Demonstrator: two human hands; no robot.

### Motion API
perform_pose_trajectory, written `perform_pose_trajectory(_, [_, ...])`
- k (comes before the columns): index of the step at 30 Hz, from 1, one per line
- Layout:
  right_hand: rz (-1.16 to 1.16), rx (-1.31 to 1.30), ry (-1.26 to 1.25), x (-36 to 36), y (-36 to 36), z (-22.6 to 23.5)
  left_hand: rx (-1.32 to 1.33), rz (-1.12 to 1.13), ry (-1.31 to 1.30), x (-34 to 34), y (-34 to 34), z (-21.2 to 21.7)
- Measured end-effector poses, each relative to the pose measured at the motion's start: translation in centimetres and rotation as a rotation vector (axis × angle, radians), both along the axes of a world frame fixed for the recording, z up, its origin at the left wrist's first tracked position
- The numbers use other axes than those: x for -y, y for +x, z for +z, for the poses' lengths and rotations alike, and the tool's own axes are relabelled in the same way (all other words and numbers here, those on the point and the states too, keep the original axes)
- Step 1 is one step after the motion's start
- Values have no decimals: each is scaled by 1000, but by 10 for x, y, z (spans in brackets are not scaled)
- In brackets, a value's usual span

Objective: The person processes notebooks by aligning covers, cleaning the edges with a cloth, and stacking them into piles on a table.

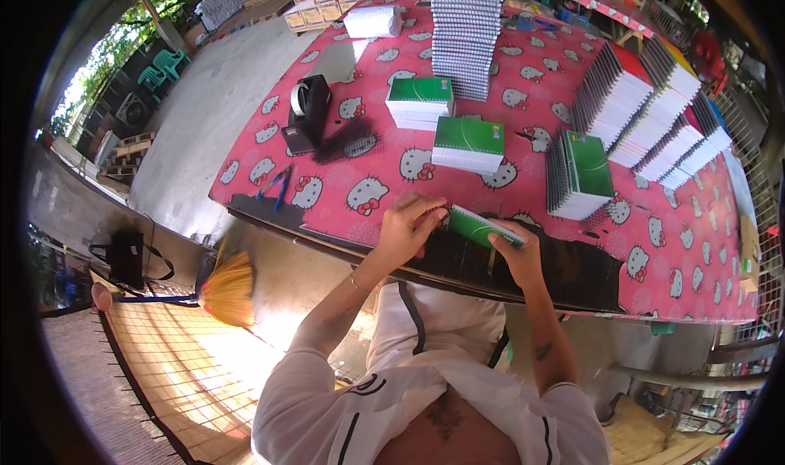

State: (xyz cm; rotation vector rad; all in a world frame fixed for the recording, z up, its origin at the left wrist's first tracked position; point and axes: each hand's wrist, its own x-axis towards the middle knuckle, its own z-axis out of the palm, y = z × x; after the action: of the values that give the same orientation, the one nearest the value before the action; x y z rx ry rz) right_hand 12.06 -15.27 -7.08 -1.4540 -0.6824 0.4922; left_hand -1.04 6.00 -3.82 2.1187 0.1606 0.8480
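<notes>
A green-covered spiral notebook (pixel 474 225) is held tilted above the near edge of the table. My right hand (pixel 519 256) is closed round its right end, with the thumb on the green cover. At the notebook's left corner, my left hand (pixel 413 224) has its fingers pinched together; what lies between the fingertips is too small to make out. Just beyond my hands lies a stack of green notebooks (pixel 468 144), with another green stack (pixel 419 103) behind it. To the right, more green notebooks (pixel 580 175) are piled with their wire bindings facing left.
Black tape dispenser (pixel 307 117), dark loose wires (pixel 347 140) and blue-handled cutters (pixel 281 188) lie left on the pink patterned tablecloth (pixel 327 211). A tall notebook stack (pixel 464 40) rises at the back. Red-covered notebooks (pixel 613 89) stand far right. A broom (pixel 229 289) lies beside the table.
</notes>
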Motion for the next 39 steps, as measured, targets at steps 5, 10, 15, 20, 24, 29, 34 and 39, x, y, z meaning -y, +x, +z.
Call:
perform_pose_trajectory(5, [1,5,-42,3,2,2,-40,-18,229,-3,6,10])
perform_pose_trajectory(10, [36,30,-104,-1,0,12,-40,-216,379,-29,7,0])
perform_pose_trajectory(15, [13,-34,-80,4,6,-3,-62,-249,435,-19,7,22])
perform_pose_trajectory(20, [24,-9,-5,4,7,-7,-171,-297,415,-18,10,19])
perform_pose_trajectory(24, [21,-15,31,5,-2,-3,-174,-331,578,-23,21,13])
perform_pose_trajectory(29, [-109,-53,27,-8,-20,26,-173,94,799,20,1,7])
perform_pose_trajectory(34, [-34,35,-46,-3,-16,23,-63,224,826,24,-3,10])
perform_pose_trajectory(39, [41,54,-61,16,-11,24,-243,-328,510,-2,29,43])
